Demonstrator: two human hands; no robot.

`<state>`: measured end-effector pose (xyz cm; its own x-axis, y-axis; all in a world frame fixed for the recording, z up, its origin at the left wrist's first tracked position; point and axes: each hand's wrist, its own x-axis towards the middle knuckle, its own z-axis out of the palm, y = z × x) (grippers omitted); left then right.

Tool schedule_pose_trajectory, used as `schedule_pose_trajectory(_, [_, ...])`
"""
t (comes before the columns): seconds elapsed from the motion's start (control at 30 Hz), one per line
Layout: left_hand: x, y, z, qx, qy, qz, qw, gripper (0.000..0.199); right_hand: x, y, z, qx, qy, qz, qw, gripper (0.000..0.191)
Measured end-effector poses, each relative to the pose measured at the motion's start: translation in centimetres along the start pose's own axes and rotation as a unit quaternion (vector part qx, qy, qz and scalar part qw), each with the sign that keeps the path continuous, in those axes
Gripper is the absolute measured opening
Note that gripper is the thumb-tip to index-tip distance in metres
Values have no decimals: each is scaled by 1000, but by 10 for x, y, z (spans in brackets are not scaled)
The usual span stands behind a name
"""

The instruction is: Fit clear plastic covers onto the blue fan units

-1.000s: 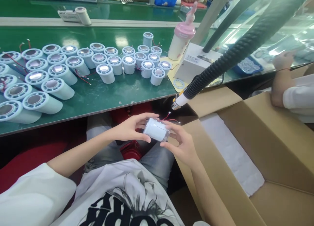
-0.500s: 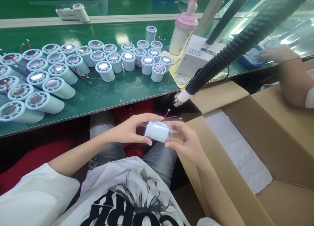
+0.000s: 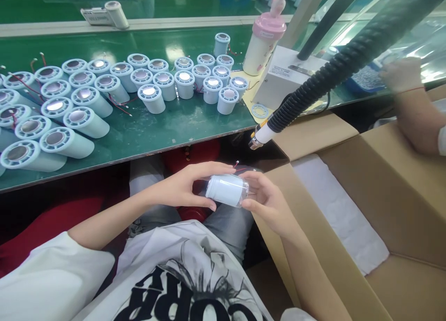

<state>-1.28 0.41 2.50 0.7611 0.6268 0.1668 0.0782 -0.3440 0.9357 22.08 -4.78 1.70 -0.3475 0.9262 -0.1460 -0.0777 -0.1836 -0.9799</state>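
Over my lap, both hands hold a light-blue cylinder [image 3: 226, 190] lying on its side, wrapped in a clear plastic sleeve. My left hand [image 3: 195, 184] is curved round its left end, with thumb below and fingers along the top. At the other end, my right hand [image 3: 265, 198] grips where the clear plastic sticks out past the blue body. Thin red wires with a small white plug [image 3: 237, 163] rise behind it. Several similar light-blue cylinders [image 3: 66, 142] with round metal centres and red wires stand on the green bench [image 3: 149, 140].
A black ribbed hose with a metal-tipped nozzle [image 3: 256, 142] hangs above my right hand. An open cardboard box [image 3: 313, 246] is at right, with a white sheet [image 3: 341, 214] inside. A pink-lidded bottle [image 3: 265, 37] stands by a white device [image 3: 278, 75]. Another person's hand [image 3: 400, 75] is by a blue tray [image 3: 365, 79].
The cylinder has shifted slightly right and down in my hands, and more clear plastic shows at its right end. The bench view has shifted a little with my head.
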Motion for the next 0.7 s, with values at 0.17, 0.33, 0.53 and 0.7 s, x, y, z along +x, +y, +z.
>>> schedule_pose_trajectory(0.17, [-2, 1, 0, -3, 3, 6, 1000, 74, 2, -4, 4, -3, 10, 29, 1000, 44])
schedule_pose_trajectory(0.33, [-3, 3, 0, 4, -1, 4, 1000, 75, 4, -2, 8, 47, 29, 57, 997, 35])
schedule_pose_trajectory(0.53, [-5, 2, -1, 7, -3, 16, 1000, 74, 5, 3, 11, 89, 25, 115, 989, 39])
schedule_pose_trajectory(0.7, [-6, 1, -1, 2, -8, 26, 1000, 74, 6, 1, 15, 106, 8, 150, 983, 47])
